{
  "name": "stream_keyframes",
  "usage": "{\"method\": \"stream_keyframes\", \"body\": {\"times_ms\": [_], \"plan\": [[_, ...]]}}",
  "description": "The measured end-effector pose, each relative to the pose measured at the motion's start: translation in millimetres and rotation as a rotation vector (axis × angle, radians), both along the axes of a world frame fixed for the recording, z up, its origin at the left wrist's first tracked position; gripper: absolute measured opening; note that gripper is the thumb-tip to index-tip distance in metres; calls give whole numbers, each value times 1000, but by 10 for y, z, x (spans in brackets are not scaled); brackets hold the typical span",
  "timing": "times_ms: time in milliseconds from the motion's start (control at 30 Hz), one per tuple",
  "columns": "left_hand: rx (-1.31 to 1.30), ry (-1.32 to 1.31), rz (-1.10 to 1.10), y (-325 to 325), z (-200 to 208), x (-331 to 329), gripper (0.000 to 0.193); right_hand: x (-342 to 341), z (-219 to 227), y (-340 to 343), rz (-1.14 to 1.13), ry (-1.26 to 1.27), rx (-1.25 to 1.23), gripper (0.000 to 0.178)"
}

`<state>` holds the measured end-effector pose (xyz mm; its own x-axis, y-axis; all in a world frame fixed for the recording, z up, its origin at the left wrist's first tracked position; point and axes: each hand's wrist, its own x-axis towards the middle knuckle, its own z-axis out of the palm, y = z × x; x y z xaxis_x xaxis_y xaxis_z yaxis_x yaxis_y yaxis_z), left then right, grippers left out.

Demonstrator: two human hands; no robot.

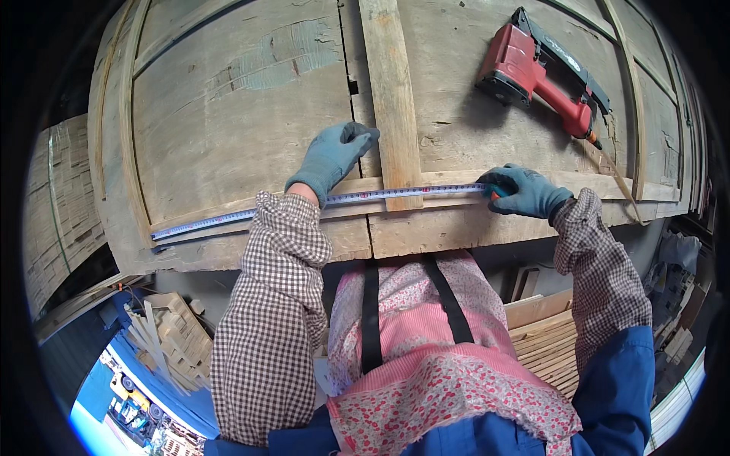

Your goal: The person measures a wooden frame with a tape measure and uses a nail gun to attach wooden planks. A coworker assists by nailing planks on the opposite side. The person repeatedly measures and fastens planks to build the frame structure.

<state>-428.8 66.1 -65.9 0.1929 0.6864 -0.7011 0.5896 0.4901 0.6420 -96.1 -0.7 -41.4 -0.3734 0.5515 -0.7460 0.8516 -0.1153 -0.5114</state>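
Observation:
A tape measure (365,195) is drawn out along the front wooden rail, its blade running from the left corner of the frame to my right hand. My right hand (527,191), in a blue-grey glove, is closed around the tape's case; only a bit of orange and teal shows between the fingers. In a matching glove, my left hand (334,154) is above the blade, just left of the middle wooden strip (397,99). Its thumb and fingers are pinched together, and whatever they may hold is hidden. The blade passes over the lower end of that strip.
A red nail gun (540,80) lies on the panel (243,114) at the far right, with an air hose (620,176) trailing from its handle. Stacked wood strips (547,346) lie below the bench at right. More wood pieces (171,334) are piled at lower left.

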Motion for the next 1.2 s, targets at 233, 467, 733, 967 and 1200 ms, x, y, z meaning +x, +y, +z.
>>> {"method": "stream_keyframes", "body": {"times_ms": [233,467,733,967,1200], "plan": [[51,195,-152,-50,-290,208,48,-62,75,-36,-43,-26,45,50],[19,189,-88,-38,-356,198,37,-66,49,-75,-16,17,69,50],[-35,139,-34,-74,-412,163,39,-67,35,-73,-30,-7,62,49],[-24,159,-43,-54,-395,196,36,-65,5,-91,-42,-18,56,48],[-36,178,-88,-38,-350,192,38,-76,19,-90,-38,-23,58,49]]}}
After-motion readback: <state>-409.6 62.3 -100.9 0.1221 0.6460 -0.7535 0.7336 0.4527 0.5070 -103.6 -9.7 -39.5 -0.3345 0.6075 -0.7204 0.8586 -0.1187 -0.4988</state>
